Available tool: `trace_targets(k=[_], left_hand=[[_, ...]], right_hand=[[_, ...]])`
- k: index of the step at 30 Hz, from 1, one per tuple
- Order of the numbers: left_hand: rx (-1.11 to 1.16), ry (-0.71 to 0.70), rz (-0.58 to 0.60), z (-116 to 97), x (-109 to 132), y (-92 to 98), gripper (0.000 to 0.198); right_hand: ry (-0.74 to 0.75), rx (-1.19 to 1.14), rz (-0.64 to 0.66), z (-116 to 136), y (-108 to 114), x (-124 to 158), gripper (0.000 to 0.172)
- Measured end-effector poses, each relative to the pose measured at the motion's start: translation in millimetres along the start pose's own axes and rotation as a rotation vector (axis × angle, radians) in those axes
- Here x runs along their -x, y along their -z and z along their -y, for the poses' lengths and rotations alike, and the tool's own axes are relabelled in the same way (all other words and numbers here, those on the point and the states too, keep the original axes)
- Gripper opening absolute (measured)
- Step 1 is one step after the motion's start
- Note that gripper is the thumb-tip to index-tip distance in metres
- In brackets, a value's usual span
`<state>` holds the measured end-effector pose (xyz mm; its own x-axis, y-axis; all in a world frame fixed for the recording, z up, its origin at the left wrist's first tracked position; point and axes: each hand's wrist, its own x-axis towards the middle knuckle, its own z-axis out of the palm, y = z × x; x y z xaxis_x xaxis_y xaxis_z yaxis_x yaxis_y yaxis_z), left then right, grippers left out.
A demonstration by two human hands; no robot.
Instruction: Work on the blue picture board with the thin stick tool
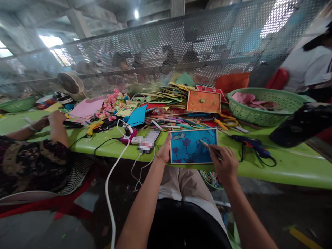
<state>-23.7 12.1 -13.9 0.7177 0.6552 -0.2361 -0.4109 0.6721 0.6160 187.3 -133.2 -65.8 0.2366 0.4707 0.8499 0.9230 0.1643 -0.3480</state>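
A blue picture panel point(193, 152) with a pale frame leans at the table's front edge, tilted toward me. Purple flowers and a cloud are drawn on it. My left hand point(165, 149) grips its left edge, thumb along the frame. In my right hand point(226, 162) is a slim pen point(204, 143), its light tip at the flower on the panel's right side. My right fingers are closed round the pen, over the panel's right edge. Whether the tip touches the surface I cannot tell.
A glue gun point(249, 142) and dark bottle point(295, 124) are at right, near a green basket point(261, 116). Behind the panel lie scattered pens point(178, 121) and an orange framed panel point(203, 101). A power strip point(128, 136), phone point(149, 141) and another person's arms point(55, 126) are left.
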Motion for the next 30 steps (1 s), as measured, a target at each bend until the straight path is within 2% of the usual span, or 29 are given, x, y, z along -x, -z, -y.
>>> trace_targets(k=[6,12,25,30], left_hand=[[0.000,-0.004,-0.012,0.5,-0.7,1.3,0.063],[0.031,0.005,0.022,0.9,-2.7,4.3,0.063],[-0.008,-0.014,-0.018,1.7,-2.6,1.4,0.062],[-0.002,-0.024,0.027,2.9,-4.9,5.9,0.063]], right_hand=[[0.003,0.006,0.013,-0.4,0.5,0.8,0.014],[-0.063,-0.003,0.005,-0.6,-0.1,1.1,0.019],[-0.010,-0.014,0.006,0.0,1.8,-0.1,0.013],[-0.056,-0.014,-0.010,-0.2,0.8,0.0,0.013]])
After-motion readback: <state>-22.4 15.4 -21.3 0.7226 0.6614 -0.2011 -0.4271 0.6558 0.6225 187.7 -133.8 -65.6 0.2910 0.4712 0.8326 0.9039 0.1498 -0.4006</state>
